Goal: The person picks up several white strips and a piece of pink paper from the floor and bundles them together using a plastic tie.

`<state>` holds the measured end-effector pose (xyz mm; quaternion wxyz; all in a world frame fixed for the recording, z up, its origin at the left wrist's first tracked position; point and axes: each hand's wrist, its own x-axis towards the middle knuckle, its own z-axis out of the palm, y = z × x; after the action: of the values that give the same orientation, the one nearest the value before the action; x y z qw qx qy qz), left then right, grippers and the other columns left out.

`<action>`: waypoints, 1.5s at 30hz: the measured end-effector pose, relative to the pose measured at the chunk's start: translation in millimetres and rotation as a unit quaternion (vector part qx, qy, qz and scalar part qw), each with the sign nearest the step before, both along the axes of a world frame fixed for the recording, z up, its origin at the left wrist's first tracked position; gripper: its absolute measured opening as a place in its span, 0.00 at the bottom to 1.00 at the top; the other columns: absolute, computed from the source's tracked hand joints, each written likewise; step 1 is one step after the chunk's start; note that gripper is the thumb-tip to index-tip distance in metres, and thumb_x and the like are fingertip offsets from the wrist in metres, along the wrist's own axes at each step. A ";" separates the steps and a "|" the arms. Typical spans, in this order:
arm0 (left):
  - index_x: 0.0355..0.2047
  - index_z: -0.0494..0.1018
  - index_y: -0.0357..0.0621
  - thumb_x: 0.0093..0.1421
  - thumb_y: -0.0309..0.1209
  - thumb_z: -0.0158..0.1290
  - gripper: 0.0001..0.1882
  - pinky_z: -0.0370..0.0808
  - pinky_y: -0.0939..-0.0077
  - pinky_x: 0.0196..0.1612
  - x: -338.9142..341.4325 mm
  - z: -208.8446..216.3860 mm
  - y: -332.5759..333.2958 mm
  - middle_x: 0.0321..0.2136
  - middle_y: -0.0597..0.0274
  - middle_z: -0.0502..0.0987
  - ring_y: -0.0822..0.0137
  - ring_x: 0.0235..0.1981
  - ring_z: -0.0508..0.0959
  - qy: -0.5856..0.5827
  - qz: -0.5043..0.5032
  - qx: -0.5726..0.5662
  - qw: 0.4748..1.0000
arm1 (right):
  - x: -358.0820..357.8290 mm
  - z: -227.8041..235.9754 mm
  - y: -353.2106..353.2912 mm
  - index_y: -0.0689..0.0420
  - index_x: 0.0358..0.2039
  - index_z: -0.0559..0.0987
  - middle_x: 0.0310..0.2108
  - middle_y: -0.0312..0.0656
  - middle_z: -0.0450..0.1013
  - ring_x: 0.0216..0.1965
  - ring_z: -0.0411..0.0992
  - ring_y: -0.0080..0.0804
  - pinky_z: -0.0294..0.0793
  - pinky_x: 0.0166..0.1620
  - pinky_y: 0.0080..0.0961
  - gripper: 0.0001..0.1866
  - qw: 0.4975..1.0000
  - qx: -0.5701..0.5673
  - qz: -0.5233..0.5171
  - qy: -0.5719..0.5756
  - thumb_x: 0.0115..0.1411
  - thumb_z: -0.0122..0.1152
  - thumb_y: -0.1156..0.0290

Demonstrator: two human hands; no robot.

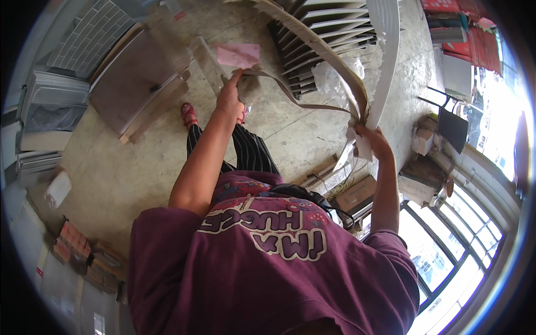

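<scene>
My right hand (377,142) is closed around a bunch of long torn cardboard strips. Out of that grip a brown cardboard strip (329,56) arcs up and away to the far left. A wide white strip (386,61) with a ragged edge rises beside it, and shorter torn ends hang below the fist. My left hand (229,97), out in front of my body, pinches the end of a narrow brown strip (285,92) that sags across to the right hand. Its fingertips are partly hidden.
A rack of upright panels (329,28) stands ahead, with crumpled clear plastic (335,75) beside it. A pink sheet (238,54) lies on the concrete floor. Large boards (134,78) lean at left. Cardboard boxes (354,192) and a black chair (452,128) are at right.
</scene>
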<state>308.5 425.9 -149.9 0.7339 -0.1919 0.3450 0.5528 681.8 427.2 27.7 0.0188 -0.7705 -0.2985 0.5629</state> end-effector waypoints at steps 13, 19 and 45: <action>0.30 0.77 0.40 0.62 0.39 0.46 0.16 0.67 0.82 0.29 39.1 54.4 -28.7 0.23 0.69 0.74 0.80 0.24 0.69 0.316 -0.392 0.274 0.819 | -161.5 -98.3 74.5 0.52 0.39 0.79 0.28 0.37 0.74 0.26 0.73 0.28 0.71 0.28 0.25 0.24 0.973 0.029 0.158 0.166 0.51 0.58 0.46; 0.30 0.75 0.42 0.57 0.44 0.49 0.17 0.71 0.68 0.30 41.2 50.5 -41.8 0.22 0.54 0.76 0.61 0.24 0.77 0.505 -0.432 0.305 0.682 | -213.5 -106.9 82.8 0.59 0.35 0.78 0.27 0.38 0.74 0.25 0.72 0.27 0.72 0.28 0.25 0.25 0.972 -0.074 0.178 0.136 0.45 0.67 0.51; 0.41 0.70 0.51 0.52 0.40 0.46 0.16 0.74 0.65 0.40 33.3 21.5 -51.1 0.37 0.60 0.75 0.58 0.38 0.75 0.627 -0.466 0.361 0.509 | -274.8 -98.3 78.9 0.62 0.36 0.77 0.30 0.46 0.76 0.32 0.74 0.32 0.72 0.38 0.28 0.25 0.888 0.045 0.447 0.101 0.36 0.68 0.63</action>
<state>341.9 374.8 -128.4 0.4840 0.6749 0.5258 0.1838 407.0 506.1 -70.7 -0.1703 -0.4932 -0.6325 0.5724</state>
